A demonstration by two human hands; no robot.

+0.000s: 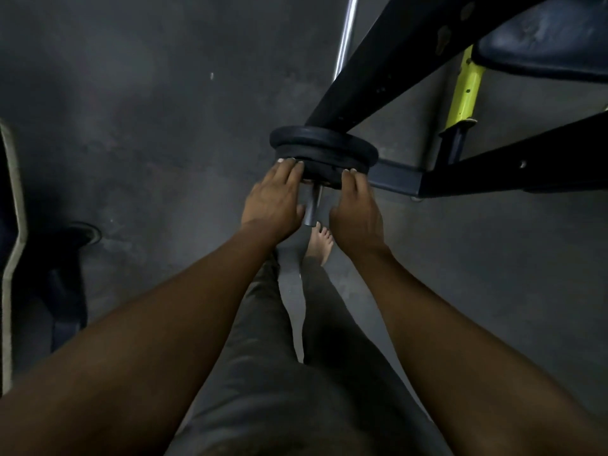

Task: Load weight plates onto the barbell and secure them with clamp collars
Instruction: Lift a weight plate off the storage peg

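Observation:
Black weight plates [324,143] are stacked on the grey barbell sleeve [312,209], whose end sticks out toward me between my hands. The nearest plate [329,174] is smaller than the ones behind it. My left hand [273,195] grips its left edge, fingertips curled over the rim. Opposite it, my right hand [357,209] grips the right edge the same way. The chrome bar shaft [345,34] runs away behind the plates. No clamp collar is in view.
A black rack frame [394,54] crosses behind the plates, with a lower black beam [493,166], a yellow-green post [467,87] and a dark bench pad [552,37] at upper right. My bare foot [320,245] stands under the sleeve. Dark equipment [65,258] sits at left.

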